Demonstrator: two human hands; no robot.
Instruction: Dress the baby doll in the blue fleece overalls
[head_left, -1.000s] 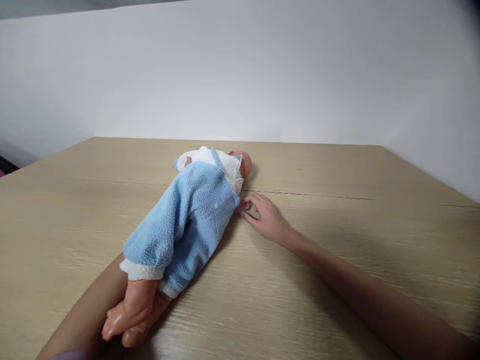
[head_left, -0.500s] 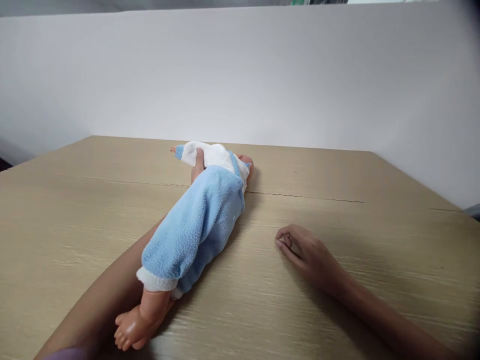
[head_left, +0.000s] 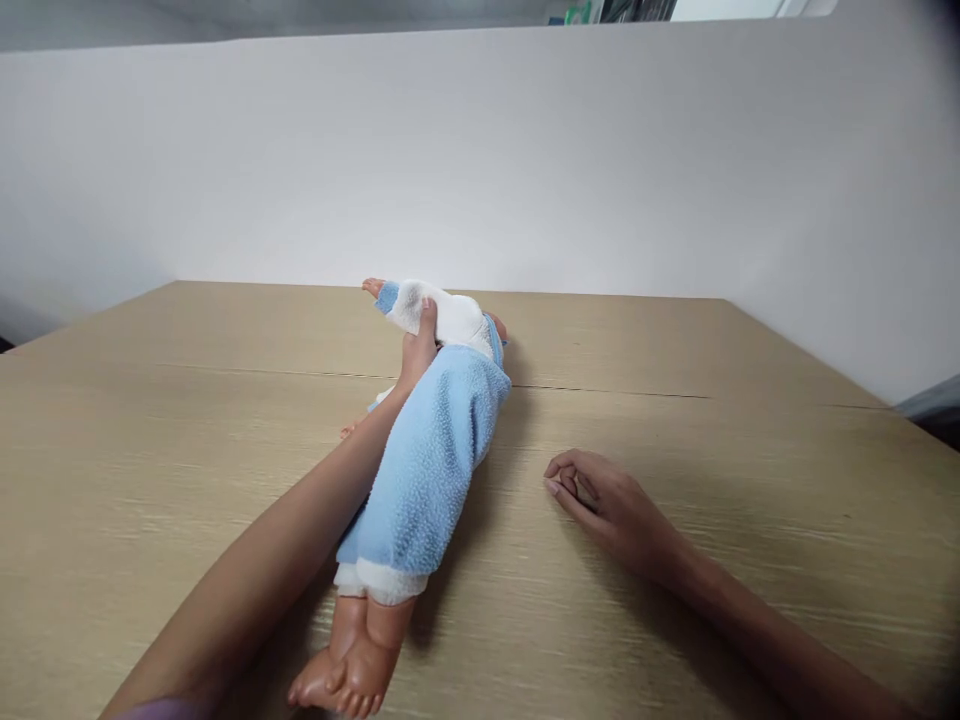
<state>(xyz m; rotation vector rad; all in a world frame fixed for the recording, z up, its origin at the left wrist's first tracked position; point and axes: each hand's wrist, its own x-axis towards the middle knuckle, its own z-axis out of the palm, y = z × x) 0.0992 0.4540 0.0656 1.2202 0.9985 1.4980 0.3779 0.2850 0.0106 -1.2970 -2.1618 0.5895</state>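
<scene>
A baby doll [head_left: 442, 450] in a fluffy light blue and white outfit lies on its side on the table, bare feet toward me and head at the far end, mostly hidden. My left hand [head_left: 421, 338] grips the doll around its upper body, with the thumb showing on the white sleeve and the other fingers hidden. One doll arm points up and left above my hand; the other shows partly behind my forearm. To the right of the doll, apart from it, my right hand [head_left: 592, 492] rests on the table with fingers curled and fingertips together; no object shows in it.
The light wooden table [head_left: 225, 420] has a seam running across it. A white panel [head_left: 480, 170] rises behind its far edge. Above the panel, some green and dark items show at the top. A dark grey shape [head_left: 934, 405] sits beyond the table at the right.
The doll has turned further onto its side and shifted right, its feet now pointing more toward me. My left forearm shows more fully, and the second doll arm appears. My right hand has hardly moved.
</scene>
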